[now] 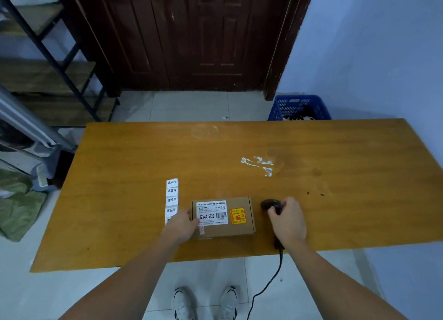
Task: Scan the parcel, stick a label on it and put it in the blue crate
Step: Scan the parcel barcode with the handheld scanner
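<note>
A small brown cardboard parcel (239,226) lies flat near the front edge of the wooden table (239,151), with a white barcode label and an orange sticker on top. My left hand (184,225) rests against its left end, fingers on the white label. My right hand (287,220) grips a black barcode scanner (269,204) just right of the parcel, its head resting on the table. A strip of white labels (172,195) lies left of the parcel. The blue crate (299,107) stands on the floor beyond the table's far right edge.
The scanner's black cable (268,286) hangs off the front edge to the floor. Torn white sticker residue (259,163) marks the table's middle. A dark door (191,31) is behind, a metal shelf rack (48,55) stands at left, and green cloth (16,207) lies on the floor.
</note>
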{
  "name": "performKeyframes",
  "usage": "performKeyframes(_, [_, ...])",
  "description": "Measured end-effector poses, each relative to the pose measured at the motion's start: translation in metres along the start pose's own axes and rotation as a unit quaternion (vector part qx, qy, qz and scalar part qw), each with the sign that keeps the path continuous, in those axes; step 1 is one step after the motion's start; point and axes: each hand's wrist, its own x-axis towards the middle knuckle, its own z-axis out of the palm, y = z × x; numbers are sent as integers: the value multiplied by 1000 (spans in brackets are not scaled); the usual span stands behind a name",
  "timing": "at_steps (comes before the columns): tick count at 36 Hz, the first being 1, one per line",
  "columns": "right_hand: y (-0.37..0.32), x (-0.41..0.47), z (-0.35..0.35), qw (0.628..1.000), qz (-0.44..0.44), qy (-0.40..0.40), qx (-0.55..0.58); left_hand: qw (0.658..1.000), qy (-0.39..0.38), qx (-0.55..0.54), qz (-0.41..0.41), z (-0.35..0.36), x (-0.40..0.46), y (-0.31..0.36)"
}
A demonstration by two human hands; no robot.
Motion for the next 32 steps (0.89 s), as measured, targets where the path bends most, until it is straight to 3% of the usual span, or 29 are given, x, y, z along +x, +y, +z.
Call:
performKeyframes(2, [8, 3, -1, 999, 30, -10, -16, 999, -15, 42, -3, -2, 2, -5])
performKeyframes(6, [17, 5, 9, 991, 75, -101, -56, 997, -14, 80, -16, -4, 4, -17])
performKeyframes(12, [25, 8, 30, 970, 127, -209, 3, 990, -6, 140, -13, 4, 1, -26])
performKeyframes(19, [26, -4, 30, 987, 69, -142, 25, 979, -5, 203, 14, 3, -9, -25])
performKeyframes(24, [-3, -16, 7, 982, 38, -118, 145, 967, -8, 253, 21, -5, -15, -21])
performKeyframes(32, [-56, -56, -8, 962, -3, -235, 139, 950, -6, 304, 65, -15, -18, -30])
